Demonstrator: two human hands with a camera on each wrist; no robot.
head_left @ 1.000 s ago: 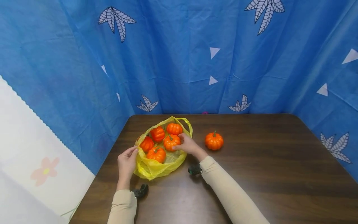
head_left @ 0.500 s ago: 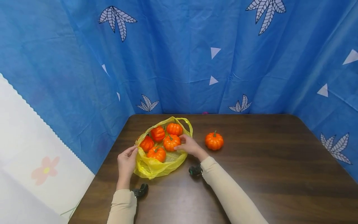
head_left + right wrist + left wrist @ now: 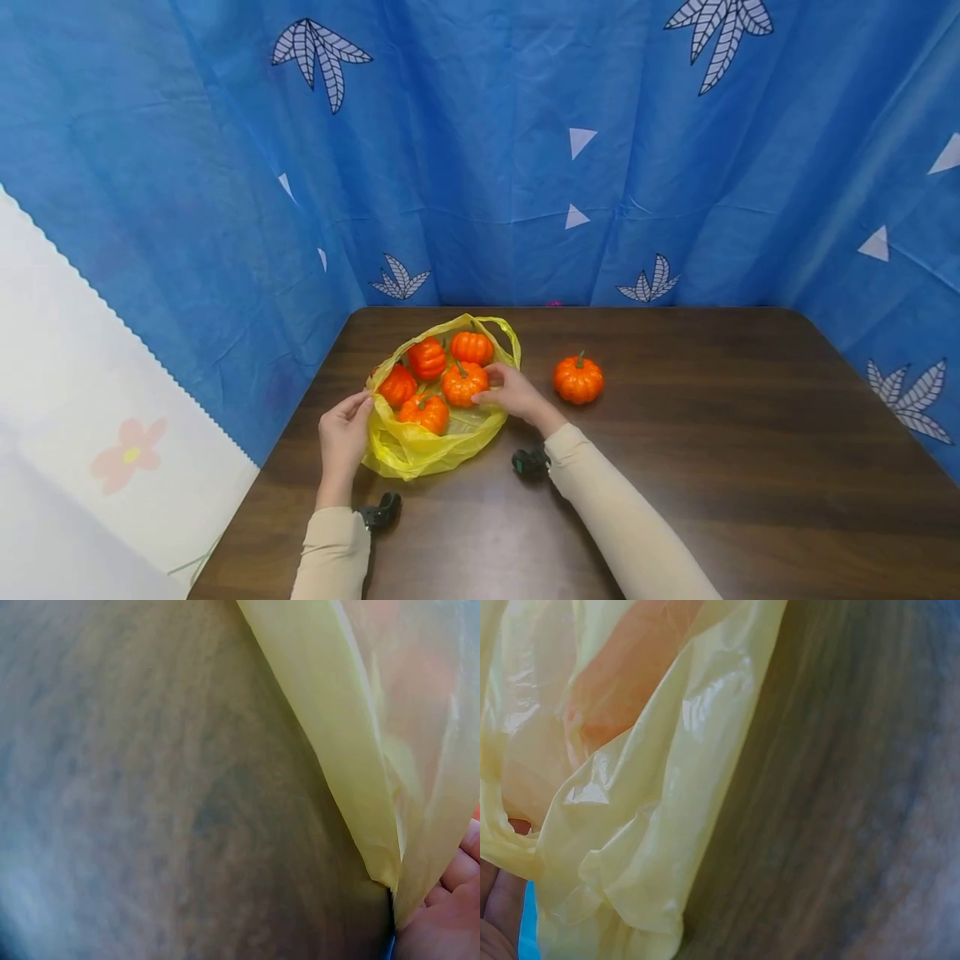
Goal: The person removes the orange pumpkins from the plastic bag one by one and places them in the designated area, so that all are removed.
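Glossy orange ribbed pumpkin, squat and round, green stem (image 3: 464, 384): inside the mouth of the bag, just left of the right hand (image 3: 517, 396) and touching it. No long axis to speak of; the stem tips up and slightly away from that hand. Thumb and fingers close about the pumpkin's right side — a grip, as I read it, though the wrist camera gets only part of the hand behind yellow film.

Around it, four more orange pumpkins share the bag: one just beyond the right hand's fingers (image 3: 472, 347), three off toward the left hand (image 3: 347, 433).

Bag: thin, crinkled, translucent yellow plastic (image 3: 420, 458), mouth gaping upward between the two hands. Left hand pinches the rim at its near-left edge, apart from the held pumpkin.

The relation that counts, to my mind: the right hand sits between bag and the loose orange pumpkin, stem upright (image 3: 579, 380). That one rests near the right hand, on its outer side; the left hand is well apart, across the bag. So the right is plainly the nearer — held pumpkin to its left, loose one to its right.

Under all this, dark brown wood-grain table (image 3: 750, 433); blue leaf-printed curtain (image 3: 510, 167) beyond both hands.
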